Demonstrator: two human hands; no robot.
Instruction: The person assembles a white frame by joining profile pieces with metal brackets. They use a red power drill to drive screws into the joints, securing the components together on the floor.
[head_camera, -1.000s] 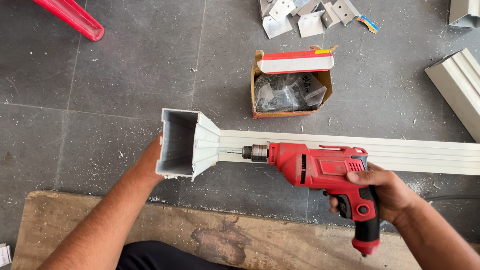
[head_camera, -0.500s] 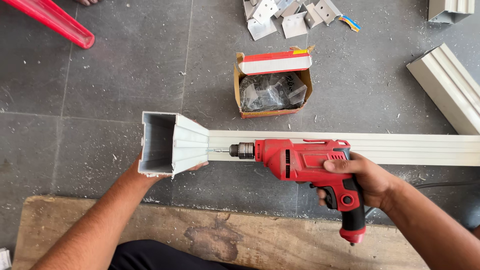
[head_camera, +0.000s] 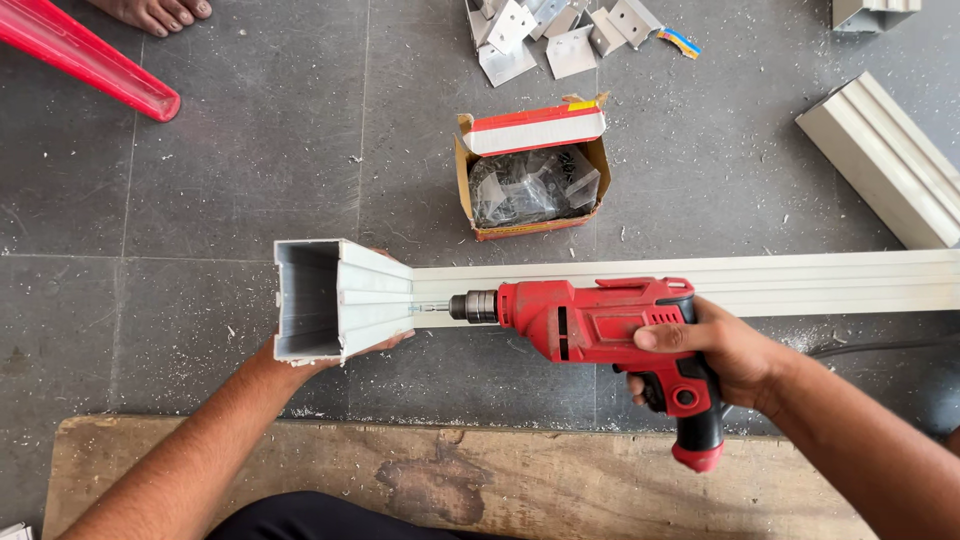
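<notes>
Aluminium channel section (head_camera: 335, 300), pale grey and open at its near end, stands up from the end of a long white profile (head_camera: 700, 283) that lies across the grey tiled floor (head_camera: 200, 180). From beneath and behind, the left hand (head_camera: 300, 358) props this upright piece, its fingers mostly hidden by the metal, with only some tips showing at the right lower edge, pressed against it. In the right hand (head_camera: 725, 350) sits a red power drill (head_camera: 600, 322), fingers wrapped tight round its black-and-red grip, the drill lying level above the profile with its bit touching the side of the upright channel. Beyond the profile sits an open cardboard box (head_camera: 530, 165) holding a clear bag of small hardware. Farther off lie several metal corner brackets (head_camera: 560, 30). Another short white profile offcut (head_camera: 880, 160) lies at the right, a red bar (head_camera: 90, 62) at upper left with a bare foot (head_camera: 155, 12) beside it, and a worn wooden board (head_camera: 450, 480) nearest the person.
</notes>
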